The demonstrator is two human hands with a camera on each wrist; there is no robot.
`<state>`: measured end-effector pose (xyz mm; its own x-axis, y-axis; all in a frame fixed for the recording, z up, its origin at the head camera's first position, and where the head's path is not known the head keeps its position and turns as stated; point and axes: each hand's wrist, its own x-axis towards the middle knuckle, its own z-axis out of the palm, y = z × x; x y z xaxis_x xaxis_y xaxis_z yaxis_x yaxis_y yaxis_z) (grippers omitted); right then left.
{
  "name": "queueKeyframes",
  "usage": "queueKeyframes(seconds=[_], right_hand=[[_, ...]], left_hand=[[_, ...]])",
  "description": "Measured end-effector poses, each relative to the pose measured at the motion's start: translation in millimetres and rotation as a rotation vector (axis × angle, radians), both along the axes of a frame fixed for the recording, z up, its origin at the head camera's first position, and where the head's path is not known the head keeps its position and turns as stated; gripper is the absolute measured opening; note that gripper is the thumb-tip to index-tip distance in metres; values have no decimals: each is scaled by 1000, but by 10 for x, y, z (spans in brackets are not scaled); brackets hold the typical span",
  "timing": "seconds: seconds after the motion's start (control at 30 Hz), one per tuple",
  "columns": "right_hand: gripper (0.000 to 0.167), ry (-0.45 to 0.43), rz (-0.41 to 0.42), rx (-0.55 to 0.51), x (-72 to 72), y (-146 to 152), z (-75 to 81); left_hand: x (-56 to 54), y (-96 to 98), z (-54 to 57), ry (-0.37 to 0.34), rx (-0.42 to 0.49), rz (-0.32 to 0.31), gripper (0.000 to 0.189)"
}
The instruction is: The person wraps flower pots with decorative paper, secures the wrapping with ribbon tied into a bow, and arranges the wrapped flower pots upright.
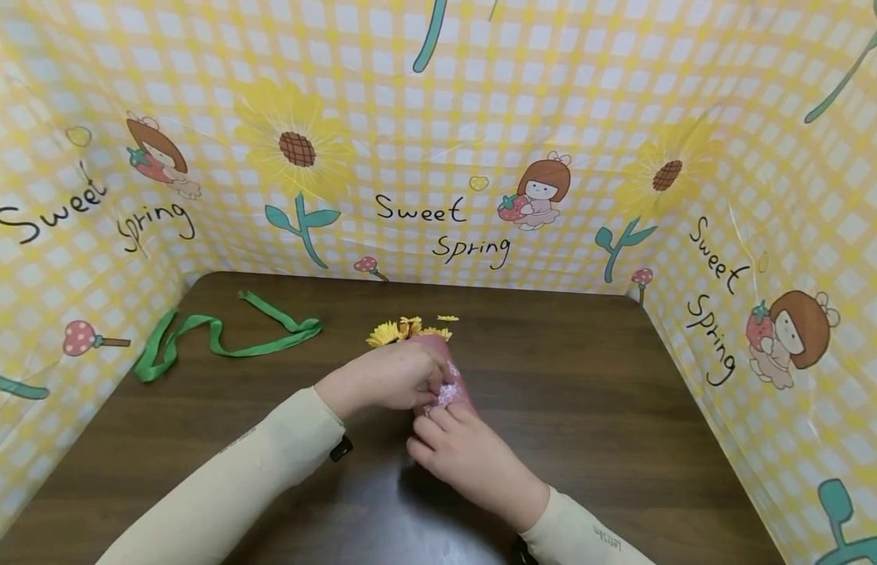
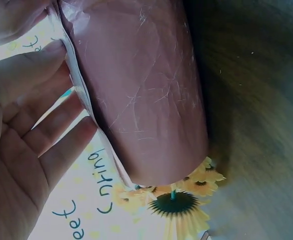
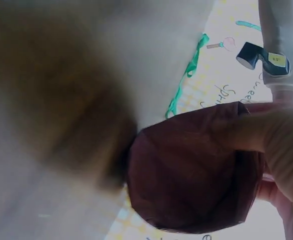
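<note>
A bunch of yellow sunflower-like flowers [image 1: 384, 335] pokes out of the far end of a tube of dull pink wrapping paper [image 2: 141, 90]. My left hand [image 1: 392, 377] reaches over the roll and pinches the paper's pale edge between thumb and fingers, as the left wrist view shows. Nearer to me, my right hand [image 1: 473, 459] grips the lower end of the same paper, thumb on the outside. That end appears as a rounded, dark opening in the right wrist view. Whitish glare lies on the paper between both hands.
A long green ribbon [image 1: 250, 349] lies loosely folded at the back left of the dark wooden table [image 1: 586, 416]. One loose yellow flower piece [image 1: 448, 318] is just behind the bouquet. Yellow checked cloth [image 1: 438, 133] walls the table at the back and both sides.
</note>
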<state>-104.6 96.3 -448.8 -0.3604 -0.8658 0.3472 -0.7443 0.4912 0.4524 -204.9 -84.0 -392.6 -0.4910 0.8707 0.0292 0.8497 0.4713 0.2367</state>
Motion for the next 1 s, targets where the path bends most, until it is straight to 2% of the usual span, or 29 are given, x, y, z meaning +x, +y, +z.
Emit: queueKeyframes(seconds=[0.13,0.3,0.4,0.47,0.5,0.57,0.67,0.73,0.8,0.9,1.0], right_hand=[[16,69,44,104,-26,-44,22],[18,172,149,188,-62,-62,48],[19,173,185,218,-73,-52,68],[16,136,198,209,-78,-33,105],[15,101,209,182,-87,-20,134],[11,-8,234,62,-118,5,209],[4,-157,221,-209,-224,69,328],[4,-255,131,-395,-325,123,371],[10,-355,-29,-512,-438,180,358],[21,-575,-212,-573,-574,244,251],[24,-737,-244,-583,-637,278,121]], left_hand=[[-13,-5,-22,-9,28,-7,25],[-16,-23,-39,-6,51,-13,19],[-15,-38,-43,-3,61,-22,16],[-14,-53,-54,-14,63,-25,15],[-12,-62,-63,-22,63,-26,15],[-2,-87,-82,-30,69,-27,13],[25,-131,-121,-20,98,-30,7],[50,-158,-152,7,123,-26,3],[75,-180,-195,46,151,-11,2],[114,-207,-274,104,198,26,3],[158,-233,-346,123,265,82,4]])
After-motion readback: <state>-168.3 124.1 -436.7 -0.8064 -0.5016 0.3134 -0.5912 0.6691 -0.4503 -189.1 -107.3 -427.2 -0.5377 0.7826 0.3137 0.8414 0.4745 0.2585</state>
